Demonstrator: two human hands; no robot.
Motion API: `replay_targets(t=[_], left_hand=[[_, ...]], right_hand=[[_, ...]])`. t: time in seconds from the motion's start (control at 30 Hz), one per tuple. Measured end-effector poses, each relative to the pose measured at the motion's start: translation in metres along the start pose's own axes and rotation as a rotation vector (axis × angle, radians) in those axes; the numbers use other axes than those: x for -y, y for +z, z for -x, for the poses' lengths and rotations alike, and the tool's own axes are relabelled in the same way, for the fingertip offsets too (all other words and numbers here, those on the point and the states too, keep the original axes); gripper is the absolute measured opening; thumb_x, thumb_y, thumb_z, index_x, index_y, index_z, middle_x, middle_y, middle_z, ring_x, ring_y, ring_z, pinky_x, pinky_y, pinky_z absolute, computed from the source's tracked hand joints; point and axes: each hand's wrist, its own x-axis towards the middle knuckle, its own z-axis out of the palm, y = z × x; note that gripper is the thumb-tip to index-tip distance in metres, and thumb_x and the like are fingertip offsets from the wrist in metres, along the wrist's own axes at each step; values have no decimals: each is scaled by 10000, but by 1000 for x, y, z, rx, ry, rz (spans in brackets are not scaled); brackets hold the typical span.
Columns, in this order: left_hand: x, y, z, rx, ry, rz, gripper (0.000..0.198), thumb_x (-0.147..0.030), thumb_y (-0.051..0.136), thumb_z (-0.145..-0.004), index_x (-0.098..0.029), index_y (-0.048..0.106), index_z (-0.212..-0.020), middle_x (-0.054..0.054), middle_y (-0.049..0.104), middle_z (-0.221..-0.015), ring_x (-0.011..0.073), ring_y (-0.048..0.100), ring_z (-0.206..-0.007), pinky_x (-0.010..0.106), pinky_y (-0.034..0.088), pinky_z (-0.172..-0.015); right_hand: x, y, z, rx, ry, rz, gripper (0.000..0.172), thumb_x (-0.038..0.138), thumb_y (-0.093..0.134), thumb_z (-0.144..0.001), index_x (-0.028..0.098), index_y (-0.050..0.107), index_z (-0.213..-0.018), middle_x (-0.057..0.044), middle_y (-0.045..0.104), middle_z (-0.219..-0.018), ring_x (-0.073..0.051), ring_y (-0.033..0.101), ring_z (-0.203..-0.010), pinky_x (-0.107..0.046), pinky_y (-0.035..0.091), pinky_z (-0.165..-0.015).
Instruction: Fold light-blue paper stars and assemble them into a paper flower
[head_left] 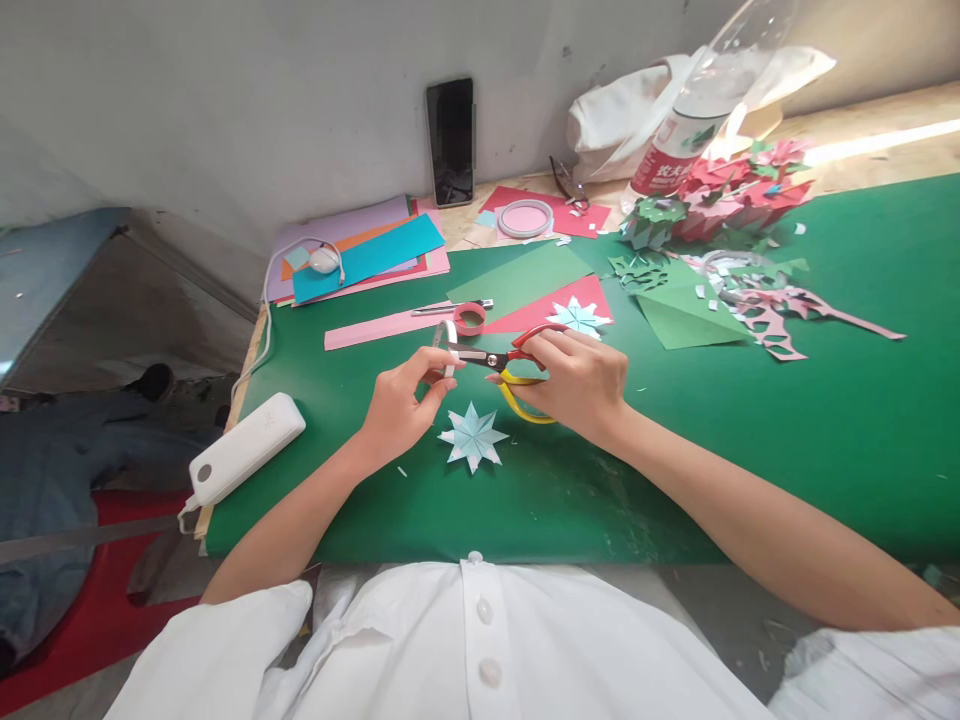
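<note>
My right hand [581, 380] grips a pair of scissors [510, 365] with red and yellow handles, the blades pointing left. My left hand [405, 400] pinches a small roll of white tape [448, 345] upright at the blade tips. A pale blue folded paper star [472, 436] lies on the green mat [787, 420] just below both hands. A second pale star [577, 317] rests on a red sheet [551, 305] behind the scissors.
A white power bank [247, 447] with a cable sits at the mat's left edge. Coloured paper sheets [360, 255], a phone [450, 140] leaning on the wall, a tape ring [525, 217], a plastic bottle [690, 130] and paper cut-outs [735, 190] fill the back.
</note>
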Motion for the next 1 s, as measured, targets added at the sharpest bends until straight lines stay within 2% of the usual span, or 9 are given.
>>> replay_targets(t=[0.27, 0.37, 0.47, 0.57, 0.63, 0.77, 0.87, 1.0], left_hand=[[3, -1, -3, -25, 13, -102, 139, -182, 544, -905, -227, 596, -1026, 7, 748, -940, 131, 722, -800, 231, 545, -748], [6, -1, -3, -27, 60, -230, 146, -162, 494, -918, -221, 602, -997, 16, 755, -942, 141, 719, -803, 239, 529, -738], [12, 0, -3, -41, 164, -392, 205, -109, 422, -917, -203, 595, -858, 37, 756, -905, 165, 713, -822, 258, 501, -724], [17, -1, -4, -45, 198, -552, 251, -58, 396, -898, -196, 581, -800, 45, 735, -815, 176, 680, -748, 272, 447, -666], [19, -4, -6, -30, 155, -681, 269, -33, 394, -887, -196, 597, -822, 51, 713, -767, 188, 657, -723, 288, 416, -645], [22, -12, -11, 65, -58, -951, 317, -18, 387, -885, -186, 639, -977, 72, 679, -724, 232, 642, -725, 317, 394, -613], [23, -14, -13, 148, -146, -989, 309, -40, 408, -897, -176, 639, -1049, 88, 702, -821, 260, 655, -806, 333, 428, -639], [20, -9, -12, 130, -51, -784, 272, -88, 439, -924, -170, 621, -1109, 112, 698, -1128, 277, 620, -1047, 367, 484, -823]], right_hand=[[1, 0, 2, 0, -27, 28, 334, 523, 633, -846, 204, 701, -773, -10, 736, -725, -169, 658, -680, -271, 245, -503], [0, 2, 3, 33, -28, 21, 358, 536, 618, -862, 201, 705, -770, -18, 743, -741, -168, 668, -697, -267, 232, -499], [-2, 7, 4, 77, -15, -5, 398, 565, 594, -873, 193, 700, -778, -32, 748, -776, -164, 655, -698, -263, 211, -503], [-4, 12, 6, 110, 3, -13, 416, 578, 586, -871, 185, 705, -804, -44, 751, -806, -159, 634, -668, -264, 185, -503], [-6, 15, 6, 138, 33, 6, 423, 579, 581, -867, 180, 714, -830, -52, 753, -819, -160, 625, -648, -266, 176, -503], [-9, 14, 2, 258, 89, 57, 388, 525, 575, -872, 173, 736, -904, -70, 763, -894, -187, 656, -698, -270, 207, -510], [-11, 11, -2, 377, 77, 70, 314, 421, 597, -868, 170, 727, -1005, -79, 757, -1011, -214, 683, -805, -273, 280, -531], [-13, 12, -4, 457, 47, -18, 305, 323, 589, -868, 137, 673, -1095, -111, 716, -1091, -239, 680, -904, -290, 437, -611]])
